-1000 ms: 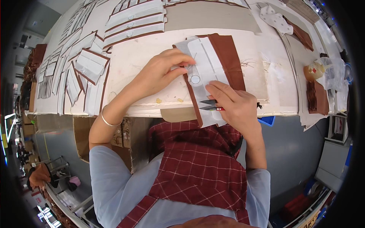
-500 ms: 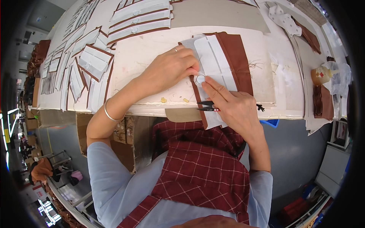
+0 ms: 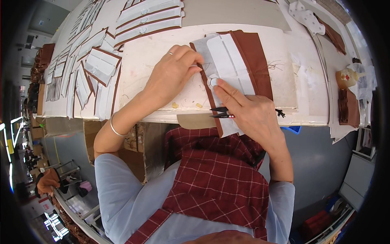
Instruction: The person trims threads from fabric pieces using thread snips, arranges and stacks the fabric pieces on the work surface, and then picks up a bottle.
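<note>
A brown leather panel (image 3: 252,61) backed with white lining (image 3: 227,53) lies in front of me, its lower end past the table's front edge. Near its left brown border sits a small pale round disc (image 3: 213,81). The extended fingers of my right hand (image 3: 252,112) press beside the disc. Black thread snips (image 3: 222,112) are tucked in that hand, blades pointing left. At the panel's upper left border, my left hand (image 3: 174,71) is pinched closed. Whatever lies between its fingertips is too small to make out.
Several white pieces with brown edging (image 3: 102,65) lie in heaps at the left, and more edged strips (image 3: 150,22) at the far side. A bottle of yellowish liquid (image 3: 346,78) stands at the right, beside stacked brown pieces (image 3: 348,107). A cardboard box (image 3: 138,150) is under the table.
My left hand has drawn away from the disc, moving left and slightly farther up along the border. My right hand stays by the disc with the snips.
</note>
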### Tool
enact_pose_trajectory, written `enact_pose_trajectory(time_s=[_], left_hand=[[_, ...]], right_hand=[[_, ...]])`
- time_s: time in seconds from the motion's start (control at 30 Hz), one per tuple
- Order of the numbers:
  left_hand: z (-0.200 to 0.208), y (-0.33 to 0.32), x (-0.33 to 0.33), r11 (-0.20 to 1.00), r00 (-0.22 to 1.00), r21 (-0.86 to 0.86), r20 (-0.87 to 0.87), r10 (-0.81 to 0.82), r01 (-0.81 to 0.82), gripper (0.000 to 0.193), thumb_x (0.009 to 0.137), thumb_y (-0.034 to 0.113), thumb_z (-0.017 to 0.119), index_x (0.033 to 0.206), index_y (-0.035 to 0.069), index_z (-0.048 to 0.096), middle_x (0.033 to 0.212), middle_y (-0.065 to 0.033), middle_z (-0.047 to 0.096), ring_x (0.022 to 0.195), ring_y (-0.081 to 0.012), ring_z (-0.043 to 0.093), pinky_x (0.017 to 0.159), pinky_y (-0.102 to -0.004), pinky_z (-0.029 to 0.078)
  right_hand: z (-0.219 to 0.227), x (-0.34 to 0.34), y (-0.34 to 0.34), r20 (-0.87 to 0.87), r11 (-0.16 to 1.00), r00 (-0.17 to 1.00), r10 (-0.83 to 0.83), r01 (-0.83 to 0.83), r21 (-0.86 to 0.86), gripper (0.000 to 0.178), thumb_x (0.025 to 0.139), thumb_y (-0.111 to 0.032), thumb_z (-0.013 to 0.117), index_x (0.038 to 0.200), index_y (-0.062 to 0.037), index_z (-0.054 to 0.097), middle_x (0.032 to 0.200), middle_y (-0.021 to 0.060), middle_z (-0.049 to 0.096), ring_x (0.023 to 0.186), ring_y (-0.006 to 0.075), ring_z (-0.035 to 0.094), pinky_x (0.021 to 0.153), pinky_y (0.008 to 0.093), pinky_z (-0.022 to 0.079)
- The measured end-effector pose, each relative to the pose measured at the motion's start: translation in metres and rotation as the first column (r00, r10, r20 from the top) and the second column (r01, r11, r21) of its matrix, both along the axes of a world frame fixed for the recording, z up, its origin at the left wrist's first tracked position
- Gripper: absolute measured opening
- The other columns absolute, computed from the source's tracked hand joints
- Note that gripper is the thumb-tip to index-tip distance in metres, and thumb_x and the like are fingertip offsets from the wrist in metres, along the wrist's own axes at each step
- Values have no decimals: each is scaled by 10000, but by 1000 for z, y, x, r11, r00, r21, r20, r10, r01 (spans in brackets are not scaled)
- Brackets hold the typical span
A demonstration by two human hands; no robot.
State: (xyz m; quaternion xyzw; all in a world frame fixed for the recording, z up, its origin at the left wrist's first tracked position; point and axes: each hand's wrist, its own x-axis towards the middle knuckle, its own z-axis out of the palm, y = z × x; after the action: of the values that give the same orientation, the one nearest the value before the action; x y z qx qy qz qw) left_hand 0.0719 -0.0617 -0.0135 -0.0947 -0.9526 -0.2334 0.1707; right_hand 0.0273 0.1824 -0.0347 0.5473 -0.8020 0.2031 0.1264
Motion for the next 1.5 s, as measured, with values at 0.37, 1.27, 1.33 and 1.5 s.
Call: enact_pose_trajectory(time_s=[0.37,1.27,1.33,1.5], left_hand=[[2,11,-6,990,983,-36,135,-128,134,63,860,56,687,899,36,642,871,-76,606,853,-265,590,726,-367,503],[-3,7,-5,929,950,367,302,-80,-39,118,933,99,669,974,15,596,877,-58,580,784,-168,538,708,-288,456],[-3,8,-5,889,930,446,360,-70,-106,125,931,97,669,982,14,591,875,-63,579,784,-175,540,705,-291,457],[-10,8,-5,979,973,138,156,-171,150,118,967,108,635,1026,27,571,883,-34,569,798,-134,516,702,-267,437]], right_hand=[[1,0,-1,22,1000,1000,-8,9,-20,368,772,-50,633,1134,-69,695,1290,28,667,469,131,542,495,267,496],[-1,-1,1,66,1000,998,-3,4,-23,440,709,-67,692,1149,-91,698,1305,3,659,498,133,565,518,270,516],[-2,-1,1,58,1000,998,-2,3,-31,442,708,-67,693,1150,-91,697,1306,4,659,498,133,565,517,269,515],[-4,-2,1,39,999,999,-9,10,-46,447,707,-66,696,1154,-94,697,1309,2,658,498,132,563,515,266,512]])
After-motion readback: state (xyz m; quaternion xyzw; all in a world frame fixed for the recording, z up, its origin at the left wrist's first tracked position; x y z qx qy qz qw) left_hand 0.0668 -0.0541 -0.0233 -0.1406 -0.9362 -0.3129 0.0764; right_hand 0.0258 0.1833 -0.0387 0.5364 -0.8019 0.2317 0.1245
